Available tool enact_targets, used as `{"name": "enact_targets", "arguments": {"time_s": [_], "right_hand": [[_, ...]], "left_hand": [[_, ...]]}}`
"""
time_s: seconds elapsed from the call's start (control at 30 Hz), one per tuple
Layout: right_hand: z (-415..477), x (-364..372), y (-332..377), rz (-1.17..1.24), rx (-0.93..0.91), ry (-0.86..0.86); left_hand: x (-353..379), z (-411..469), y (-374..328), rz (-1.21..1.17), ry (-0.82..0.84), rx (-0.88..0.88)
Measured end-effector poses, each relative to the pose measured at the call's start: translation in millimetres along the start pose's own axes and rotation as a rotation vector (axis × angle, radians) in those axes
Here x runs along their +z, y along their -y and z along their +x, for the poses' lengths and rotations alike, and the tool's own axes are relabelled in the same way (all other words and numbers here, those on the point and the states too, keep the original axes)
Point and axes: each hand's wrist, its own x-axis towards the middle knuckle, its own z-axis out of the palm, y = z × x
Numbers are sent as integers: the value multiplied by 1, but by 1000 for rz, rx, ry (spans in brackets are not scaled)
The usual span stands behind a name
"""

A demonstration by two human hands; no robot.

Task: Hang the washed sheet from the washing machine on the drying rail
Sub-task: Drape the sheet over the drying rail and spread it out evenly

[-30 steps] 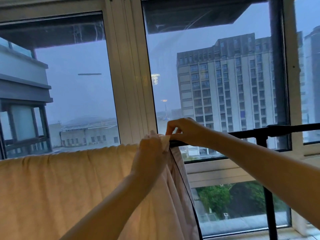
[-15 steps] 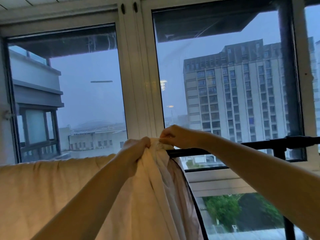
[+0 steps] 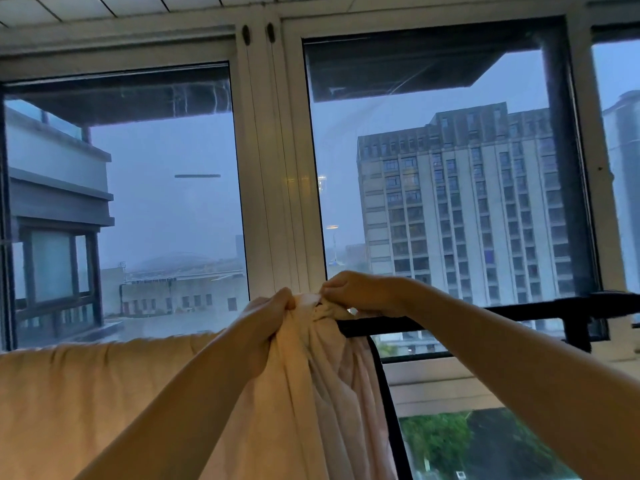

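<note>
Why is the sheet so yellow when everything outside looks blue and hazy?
Head view: warm light, apparently indoor, tints the sheet, left hand and right hand; outside, bluish haze softens the tower block; a thin bar on the glass seems reflected; lens distortion tilts the window frame.

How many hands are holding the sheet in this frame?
2. The left hand grips the bunched sheet at its gathered top; the right hand pinches the fabric just beside it, above the black rail. Neither is hidden.

Raised forward, left hand (image 3: 268,311) and right hand (image 3: 358,291) clench, nearly touching.
</note>
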Motion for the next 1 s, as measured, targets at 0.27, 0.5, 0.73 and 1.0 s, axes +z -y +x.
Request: {"name": "enact_targets", "arguments": {"time_s": [0.27,0.5,0.73,1.0], "right_hand": [[-24,-5,-2,37,-156,-128],[-15,7,5,-89,-100,-108],[-6,8,10,-183,-78,-70],[-19,-19,26,-104,-78,-150]], "left_hand": [[-6,12,4,-68,3,22],[-16,14,10,-327,143,17],[-26,1,11,-283,99,59],[-17,-4,3,-39,88,123]]}}
